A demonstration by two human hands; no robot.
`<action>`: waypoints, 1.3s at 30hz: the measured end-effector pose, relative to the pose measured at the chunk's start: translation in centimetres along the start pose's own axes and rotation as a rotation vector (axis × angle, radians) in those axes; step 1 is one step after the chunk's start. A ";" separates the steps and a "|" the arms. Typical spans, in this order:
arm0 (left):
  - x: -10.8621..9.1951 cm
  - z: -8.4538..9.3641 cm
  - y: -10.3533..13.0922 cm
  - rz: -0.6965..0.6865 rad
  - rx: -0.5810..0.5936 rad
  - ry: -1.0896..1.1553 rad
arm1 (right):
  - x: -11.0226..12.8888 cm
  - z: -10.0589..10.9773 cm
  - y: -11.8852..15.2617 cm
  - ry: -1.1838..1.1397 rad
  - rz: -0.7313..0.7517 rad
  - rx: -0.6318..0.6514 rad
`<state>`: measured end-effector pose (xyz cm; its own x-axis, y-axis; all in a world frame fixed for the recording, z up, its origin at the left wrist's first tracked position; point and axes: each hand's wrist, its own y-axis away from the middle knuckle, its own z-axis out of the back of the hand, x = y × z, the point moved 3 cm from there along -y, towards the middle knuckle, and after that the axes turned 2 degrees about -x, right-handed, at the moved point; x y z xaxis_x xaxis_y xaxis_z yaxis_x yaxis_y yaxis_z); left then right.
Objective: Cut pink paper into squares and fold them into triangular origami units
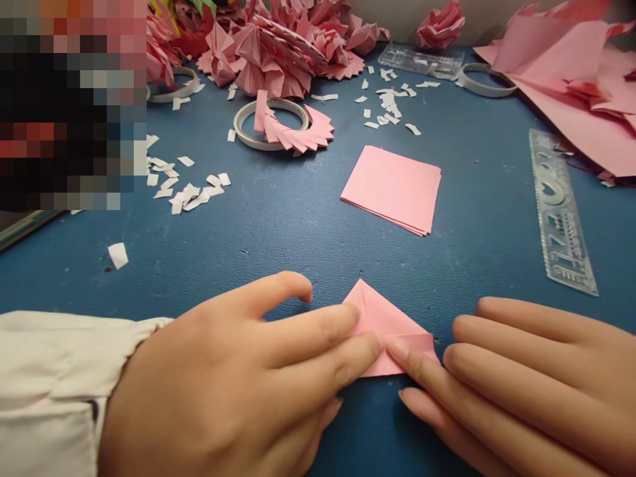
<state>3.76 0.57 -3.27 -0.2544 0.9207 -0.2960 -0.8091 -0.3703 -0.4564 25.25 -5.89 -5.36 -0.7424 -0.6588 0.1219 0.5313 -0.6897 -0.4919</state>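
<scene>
A small pink paper (390, 318), folded to a point at the top with a folded strip at its right, lies on the blue table near the front edge of the view. Two fingertips of my left hand (238, 371) press on its left part, the other fingers apart. The index fingertip of my right hand (527, 384) rests on the strip, its other fingers stretched out and the thumb just below the paper. Beyond my hands lies a stack of pink paper squares (395, 189). Farther back, a partial ring of folded pink pieces (303, 134) leans on a tape roll (246, 136).
Pink paper flowers (278, 53) crowd the back. A clear stencil ruler (561, 212) lies at the right, below large pink sheets (561, 73). White paper scraps (191, 195) are scattered left and back. Another tape roll (487, 83) and a clear ruler (422, 61) lie behind.
</scene>
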 end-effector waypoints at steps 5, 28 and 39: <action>0.0 -0.1 0.5 -0.020 0.071 0.036 | 0.3 0.1 -1.7 -0.056 -0.078 -0.064; 0.0 0.4 -0.5 0.058 0.146 0.082 | -0.3 0.3 -1.7 -0.131 0.112 -0.016; 0.0 0.2 -0.6 0.110 0.189 0.046 | -0.8 0.2 -3.2 -0.362 0.214 0.151</action>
<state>4.10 0.80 -2.83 -0.3253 0.8680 -0.3752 -0.8640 -0.4341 -0.2551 24.24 -3.19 -3.70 -0.4329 -0.8354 0.3386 0.7310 -0.5451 -0.4105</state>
